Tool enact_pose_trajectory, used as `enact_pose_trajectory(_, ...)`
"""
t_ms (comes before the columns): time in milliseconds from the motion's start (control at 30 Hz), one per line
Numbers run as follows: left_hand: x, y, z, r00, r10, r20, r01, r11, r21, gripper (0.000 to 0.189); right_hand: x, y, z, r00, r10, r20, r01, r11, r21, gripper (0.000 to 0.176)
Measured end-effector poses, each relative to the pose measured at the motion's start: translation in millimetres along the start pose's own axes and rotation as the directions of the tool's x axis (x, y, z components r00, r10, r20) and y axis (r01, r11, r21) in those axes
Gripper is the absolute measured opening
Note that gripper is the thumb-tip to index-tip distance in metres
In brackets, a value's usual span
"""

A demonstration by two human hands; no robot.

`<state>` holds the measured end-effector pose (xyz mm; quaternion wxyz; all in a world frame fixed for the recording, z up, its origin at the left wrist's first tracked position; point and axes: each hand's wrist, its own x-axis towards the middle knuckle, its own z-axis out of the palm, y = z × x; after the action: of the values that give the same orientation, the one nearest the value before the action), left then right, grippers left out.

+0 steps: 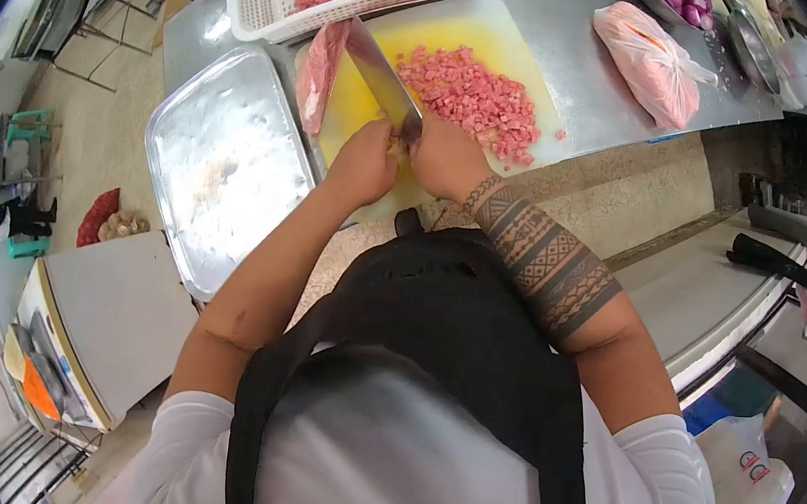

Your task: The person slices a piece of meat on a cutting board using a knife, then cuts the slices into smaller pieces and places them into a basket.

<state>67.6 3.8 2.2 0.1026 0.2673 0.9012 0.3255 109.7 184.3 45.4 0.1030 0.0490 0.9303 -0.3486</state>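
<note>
My right hand (447,157) is closed around the handle of a broad-bladed knife (382,73), whose blade points away and to the left over the cutting board (510,43). Just left of the handle, my left hand (369,162) is closed with its fingers curled close to the heel of the blade; what they hold, if anything, is hidden. A strip of raw meat (318,75) lies along the left side of the blade. To the right of the knife, small cubes of diced meat (473,99) are spread on the yellow-stained white board.
A white perforated basket (252,7) of diced meat stands behind the board. At left is a large metal tray (222,169). A tied plastic bag (648,65) with pinkish contents and a bowl of purple onions (686,0) sit at right on the metal table (565,5).
</note>
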Motion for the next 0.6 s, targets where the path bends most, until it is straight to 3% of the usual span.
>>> enact_pose_trajectory(100,-13,-6,9,0.987,0.01,-0.159,-0.025,0.995,-0.093,0.042,-9,3,-12,0.998,0.057,0.019,-0.059,0.992,0.11,0.028)
enact_pose_trajectory(200,-24,-2,-5,0.989,-0.09,-0.116,0.067,0.98,-0.187,0.047,-16,19,-23,0.995,0.1,0.0,-0.1,0.995,0.004,0.028)
enact_pose_trajectory(300,-33,19,-26,0.915,0.171,-0.365,-0.087,0.968,0.236,0.049,-31,3,-71,0.996,-0.018,-0.09,0.004,0.988,-0.152,0.03)
enact_pose_trajectory(400,-25,46,-38,0.829,0.346,-0.439,-0.202,0.918,0.342,0.055,-44,7,-107,0.985,-0.158,-0.072,0.149,0.982,-0.115,0.029)
enact_pose_trajectory(467,-15,67,-36,0.834,0.402,-0.377,-0.24,0.881,0.409,0.058,-47,23,-113,0.984,-0.18,-0.013,0.18,0.984,-0.014,0.027)
enact_pose_trajectory(567,2,101,-15,0.876,0.419,-0.237,-0.303,0.862,0.406,0.063,-56,41,-108,0.983,-0.183,0.014,0.174,0.907,-0.384,0.02)
enact_pose_trajectory(600,7,112,-5,0.886,0.429,-0.175,-0.328,0.848,0.416,0.063,-55,48,-110,0.969,-0.247,0.001,0.228,0.891,-0.394,0.019)
